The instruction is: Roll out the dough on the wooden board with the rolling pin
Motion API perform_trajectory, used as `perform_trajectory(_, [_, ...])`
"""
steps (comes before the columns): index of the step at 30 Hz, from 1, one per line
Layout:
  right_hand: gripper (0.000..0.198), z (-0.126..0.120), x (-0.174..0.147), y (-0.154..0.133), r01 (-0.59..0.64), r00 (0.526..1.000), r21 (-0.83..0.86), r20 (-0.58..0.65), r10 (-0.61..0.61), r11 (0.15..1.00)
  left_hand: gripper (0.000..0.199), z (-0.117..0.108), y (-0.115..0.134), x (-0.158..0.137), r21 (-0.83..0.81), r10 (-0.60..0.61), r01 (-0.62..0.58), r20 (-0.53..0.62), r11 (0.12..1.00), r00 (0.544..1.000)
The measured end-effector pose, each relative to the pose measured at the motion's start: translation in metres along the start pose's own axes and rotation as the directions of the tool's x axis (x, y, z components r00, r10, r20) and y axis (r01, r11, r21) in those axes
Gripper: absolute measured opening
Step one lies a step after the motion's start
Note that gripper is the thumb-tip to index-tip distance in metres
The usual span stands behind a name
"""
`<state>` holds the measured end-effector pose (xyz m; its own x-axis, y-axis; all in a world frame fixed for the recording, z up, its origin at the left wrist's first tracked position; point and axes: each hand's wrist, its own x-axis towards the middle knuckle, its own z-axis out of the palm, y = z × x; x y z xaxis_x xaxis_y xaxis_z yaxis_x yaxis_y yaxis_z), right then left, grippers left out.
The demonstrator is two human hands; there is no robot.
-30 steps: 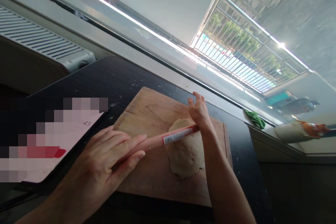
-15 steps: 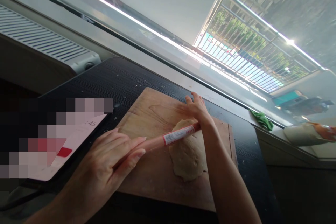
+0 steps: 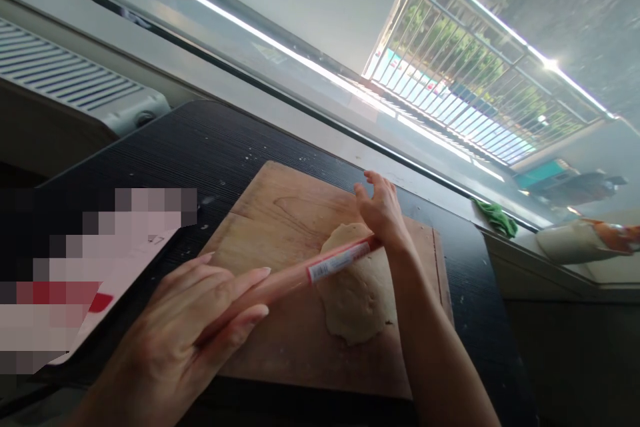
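- A dark ribbed table [image 3: 210,147] carried a wooden board [image 3: 280,213].
- Flattened dough [image 3: 355,300] lay on the board's right half.
- A pink rolling pin [image 3: 300,273] crossed the dough.
- The left hand [image 3: 200,327] and right hand [image 3: 383,213] pressed flat and open on its ends.

A wooden cutting board [image 3: 295,347] lies on a dark ridged table [image 3: 200,147]. Its far left corner and near edge are bare, open to reach. Across its middle a slim pink rolling pin [image 3: 305,273] lies over a flat piece of dough [image 3: 355,307], barring the way, with the left hand [image 3: 200,327] and right hand [image 3: 383,213] pressing flat on its ends. A white sheet [image 3: 125,267] covers the table just left of the board. The window ledge [image 3: 440,187] closes the far side.
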<state>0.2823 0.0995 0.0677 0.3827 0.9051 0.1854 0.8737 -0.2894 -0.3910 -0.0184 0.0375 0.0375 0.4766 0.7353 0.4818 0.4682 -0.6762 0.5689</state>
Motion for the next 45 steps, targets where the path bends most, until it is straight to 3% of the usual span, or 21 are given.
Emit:
perform_trajectory(3, [0.049,0.010,0.026,-0.012,-0.021,0.997,0.002,0.081,0.021,1.000,0.036,-0.005,-0.003,0.007,0.036,0.013,-0.015,0.050,0.999,0.999])
perform_trajectory(5, [0.048,0.008,0.022,-0.013,0.000,0.996,0.024,0.094,-0.002,1.000,0.036,-0.009,-0.002,0.009,0.082,0.036,-0.039,0.046,0.996,0.998])
perform_trajectory(8, [0.045,-0.011,-0.020,0.001,0.078,0.996,0.052,0.035,-0.080,0.996,0.042,-0.013,0.005,0.012,0.191,0.070,-0.075,0.036,0.979,0.997])
perform_trajectory(11, [0.040,-0.039,-0.092,0.024,0.132,0.991,0.014,0.012,-0.132,0.991,0.032,-0.006,0.018,0.025,0.252,0.111,-0.117,0.038,0.961,0.993])
perform_trajectory(14, [0.030,-0.059,-0.158,0.042,0.174,0.985,-0.044,0.009,-0.174,0.984,0.024,0.021,0.031,0.059,0.260,0.126,-0.157,0.130,0.953,0.983])
perform_trajectory(16, [0.025,-0.062,-0.187,0.049,0.184,0.978,-0.080,-0.086,-0.190,0.980,0.029,0.047,0.038,0.094,0.290,0.076,-0.111,0.128,0.951,0.989])
perform_trajectory(19, [0.022,-0.056,-0.208,0.055,0.186,0.971,-0.054,-0.145,-0.192,0.981,0.033,0.091,0.051,0.156,0.238,-0.079,0.028,0.207,0.971,0.975])
perform_trajectory(23, [0.023,-0.049,-0.214,0.058,0.196,0.969,-0.063,-0.139,-0.203,0.979,0.034,0.145,0.073,0.205,0.165,0.013,-0.069,0.318,0.984,0.948])
perform_trajectory(25, [0.025,-0.050,-0.216,0.058,0.209,0.958,-0.126,-0.171,-0.228,0.970,0.031,0.157,0.079,0.206,0.150,0.058,-0.119,0.363,0.981,0.930])
perform_trajectory(27, [0.030,-0.050,-0.220,0.055,0.218,0.951,-0.177,-0.184,-0.250,0.960,0.034,0.153,0.080,0.193,0.151,0.088,-0.148,0.342,0.977,0.936])
perform_trajectory(30, [0.036,-0.045,-0.229,0.045,0.229,0.940,-0.184,-0.215,-0.267,0.956,0.037,0.121,0.073,0.159,0.155,0.137,-0.179,0.250,0.972,0.959])
perform_trajectory(32, [0.036,-0.040,-0.236,0.039,0.229,0.925,-0.165,-0.270,-0.267,0.959,0.034,0.096,0.069,0.135,0.129,0.236,-0.268,0.220,0.955,0.947])
perform_trajectory(36, [0.036,-0.035,-0.246,0.038,0.247,0.927,-0.096,-0.268,-0.264,0.964,0.033,0.071,0.067,0.105,0.158,0.227,-0.261,0.204,0.952,0.952])
perform_trajectory(40, [0.037,-0.041,-0.242,0.044,0.263,0.953,-0.016,-0.150,-0.263,0.965,0.033,0.090,0.076,0.129,0.176,0.221,-0.249,0.162,0.952,0.962])
perform_trajectory(42, [0.035,-0.046,-0.237,0.043,0.259,0.956,-0.024,-0.139,-0.260,0.965,0.033,0.108,0.082,0.153,0.170,0.233,-0.249,0.107,0.954,0.967])
perform_trajectory(45, [0.034,-0.053,-0.232,0.040,0.275,0.947,-0.061,-0.156,-0.281,0.959,0.031,0.124,0.089,0.175,0.166,0.273,-0.291,0.123,0.942,0.954])
